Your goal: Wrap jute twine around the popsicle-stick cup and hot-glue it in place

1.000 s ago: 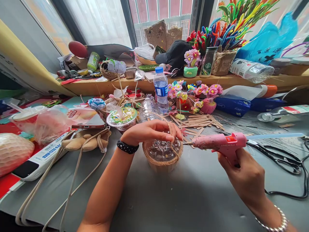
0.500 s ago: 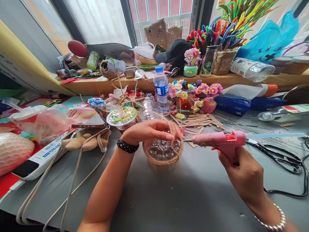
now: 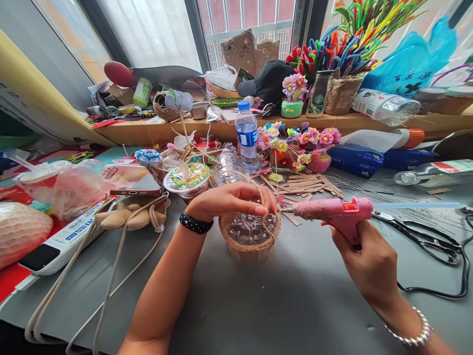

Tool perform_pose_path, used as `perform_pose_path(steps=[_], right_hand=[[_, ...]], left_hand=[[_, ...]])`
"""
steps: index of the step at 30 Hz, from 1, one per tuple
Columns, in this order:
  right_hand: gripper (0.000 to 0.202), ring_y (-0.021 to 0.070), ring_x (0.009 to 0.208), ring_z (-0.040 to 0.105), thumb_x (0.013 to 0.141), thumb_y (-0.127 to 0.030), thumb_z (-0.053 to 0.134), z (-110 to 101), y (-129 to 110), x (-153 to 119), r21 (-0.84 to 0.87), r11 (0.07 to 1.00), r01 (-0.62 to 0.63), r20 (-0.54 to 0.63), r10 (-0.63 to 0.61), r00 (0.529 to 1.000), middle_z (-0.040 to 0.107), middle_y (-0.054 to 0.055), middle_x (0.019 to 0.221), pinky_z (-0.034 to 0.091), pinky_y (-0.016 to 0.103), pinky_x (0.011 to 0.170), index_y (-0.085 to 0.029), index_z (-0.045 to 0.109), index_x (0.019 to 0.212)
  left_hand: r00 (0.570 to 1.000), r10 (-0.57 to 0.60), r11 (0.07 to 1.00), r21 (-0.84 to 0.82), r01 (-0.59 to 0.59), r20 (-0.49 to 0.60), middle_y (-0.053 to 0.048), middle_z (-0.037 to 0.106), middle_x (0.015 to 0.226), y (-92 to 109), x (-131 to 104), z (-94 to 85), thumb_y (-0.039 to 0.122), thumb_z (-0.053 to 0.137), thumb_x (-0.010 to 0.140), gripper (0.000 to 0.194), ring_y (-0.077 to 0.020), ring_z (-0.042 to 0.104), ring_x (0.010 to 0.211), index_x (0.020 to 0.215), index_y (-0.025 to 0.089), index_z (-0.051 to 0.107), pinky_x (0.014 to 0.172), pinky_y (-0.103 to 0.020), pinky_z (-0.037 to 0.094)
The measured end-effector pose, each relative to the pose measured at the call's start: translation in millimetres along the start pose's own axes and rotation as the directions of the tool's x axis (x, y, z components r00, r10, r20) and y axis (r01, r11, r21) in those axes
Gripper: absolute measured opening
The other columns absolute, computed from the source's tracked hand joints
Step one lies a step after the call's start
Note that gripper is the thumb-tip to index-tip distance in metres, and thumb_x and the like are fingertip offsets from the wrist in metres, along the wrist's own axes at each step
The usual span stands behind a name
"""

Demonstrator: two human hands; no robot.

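Pink "ANDELI" glue gun (image 3: 332, 212) is in R hand (image 3: 371, 264), L hand (image 3: 236, 199) w/ twine (image 3: 271, 234).

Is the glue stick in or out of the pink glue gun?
In: a pale translucent stick juts from the rear of the pink glue gun, gripped in the right hand. How far it reaches inside is hidden.

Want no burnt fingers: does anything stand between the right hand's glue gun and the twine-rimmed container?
Nothing visible stands between the glue gun in the right hand and the container. But the left hand, holding twine, has its fingertips close beside the nozzle; contact is unclear.
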State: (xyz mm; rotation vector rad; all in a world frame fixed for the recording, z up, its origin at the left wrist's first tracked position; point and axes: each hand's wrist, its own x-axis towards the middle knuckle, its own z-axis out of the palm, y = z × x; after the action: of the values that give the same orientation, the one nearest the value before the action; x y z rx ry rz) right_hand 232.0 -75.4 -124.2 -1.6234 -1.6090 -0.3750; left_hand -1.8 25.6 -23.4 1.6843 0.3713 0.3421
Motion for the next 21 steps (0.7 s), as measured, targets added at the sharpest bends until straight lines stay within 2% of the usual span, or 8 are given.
perform_pose_path(steps=[5,11,13,15,17,18,20,21], right_hand=[[0.013,0.0115,0.049,0.040,0.079,-0.030,0.046,1.1,1.1,6.7,-0.007,1.000,0.014,0.004,-0.014,1.000,0.042,-0.001,0.057,0.032,0.025,0.048,-0.018,0.045,0.075],[0.034,0.0128,0.049,0.042,0.067,-0.051,0.051,-8.2,26.6,20.5,-0.108,0.977,-0.183,0.054,0.190,0.980,0.043,0.000,0.058,0.031,0.025,0.045,-0.021,0.037,0.062],[0.036,0.0132,0.043,0.041,0.062,-0.053,0.053,-11.7,43.5,25.4,-0.152,0.942,-0.298,0.113,0.316,0.942,0.044,-0.001,0.051,0.029,0.025,0.041,-0.022,0.038,0.058],[0.035,0.0143,0.038,0.041,0.056,-0.054,0.057,-12.5,63.2,28.7,-0.184,0.903,-0.389,0.244,0.425,0.871,0.047,-0.001,0.046,0.029,0.026,0.037,-0.022,0.043,0.056],[0.034,0.0171,0.037,0.046,0.051,-0.054,0.060,-10.4,82.4,29.6,-0.190,0.893,-0.407,0.419,0.449,0.789,0.052,0.001,0.045,0.032,0.028,0.037,-0.022,0.050,0.054],[0.034,0.0181,0.038,0.048,0.049,-0.054,0.062,-8.9,90.6,29.2,-0.178,0.904,-0.389,0.487,0.424,0.764,0.055,0.001,0.046,0.033,0.028,0.037,-0.022,0.053,0.054],[0.035,0.0191,0.039,0.050,0.047,-0.056,0.063,-6.9,101.4,27.2,-0.140,0.934,-0.328,0.549,0.349,0.759,0.058,0.002,0.048,0.034,0.029,0.036,-0.022,0.057,0.054],[0.037,0.0191,0.037,0.049,0.045,-0.059,0.063,-7.3,103.3,26.2,-0.143,0.945,-0.295,0.532,0.325,0.782,0.058,0.002,0.047,0.033,0.029,0.035,-0.023,0.058,0.052]], left_hand=[[1.000,0.011,1.000,0.007,-0.011,0.015,-0.006,0.055,0.084,0.8,-0.2,-0.1,0.026,0.058,0.075,0.015,-0.0194,0.050,0.095,0.066,0.014,0.057,0.089,-0.032,0.035],[0.999,-0.015,0.999,0.028,0.015,-0.028,-0.006,0.057,0.087,3.8,-0.6,2.2,0.027,0.059,0.074,0.016,-0.0197,0.051,0.097,0.067,0.013,0.058,0.089,-0.032,0.037],[0.999,-0.021,0.998,0.060,0.023,-0.042,-0.006,0.057,0.091,4.4,-0.9,3.3,0.024,0.058,0.075,0.014,-0.0188,0.050,0.099,0.068,0.012,0.057,0.089,-0.030,0.037],[0.998,-0.020,0.995,0.092,0.026,-0.061,-0.006,0.056,0.096,4.6,-1.2,4.2,0.020,0.057,0.076,0.011,-0.0178,0.050,0.102,0.069,0.012,0.057,0.089,-0.028,0.038],[0.997,-0.015,0.992,0.121,0.024,-0.080,-0.006,0.056,0.099,4.4,-1.2,5.1,0.017,0.056,0.077,0.008,-0.0175,0.049,0.104,0.070,0.012,0.056,0.089,-0.028,0.037],[0.996,-0.010,0.991,0.133,0.022,-0.090,-0.006,0.056,0.099,4.4,-1.2,5.6,0.016,0.055,0.077,0.008,-0.0174,0.048,0.105,0.071,0.012,0.056,0.090,-0.028,0.036],[0.993,-0.002,0.990,0.143,0.019,-0.115,-0.006,0.056,0.100,4.7,-0.9,6.9,0.016,0.054,0.078,0.007,-0.0170,0.048,0.106,0.072,0.012,0.055,0.089,-0.027,0.037],[0.991,-0.001,0.989,0.144,0.020,-0.133,-0.006,0.056,0.100,5.2,-0.6,7.7,0.016,0.054,0.078,0.007,-0.0167,0.049,0.105,0.072,0.012,0.055,0.088,-0.027,0.037]])
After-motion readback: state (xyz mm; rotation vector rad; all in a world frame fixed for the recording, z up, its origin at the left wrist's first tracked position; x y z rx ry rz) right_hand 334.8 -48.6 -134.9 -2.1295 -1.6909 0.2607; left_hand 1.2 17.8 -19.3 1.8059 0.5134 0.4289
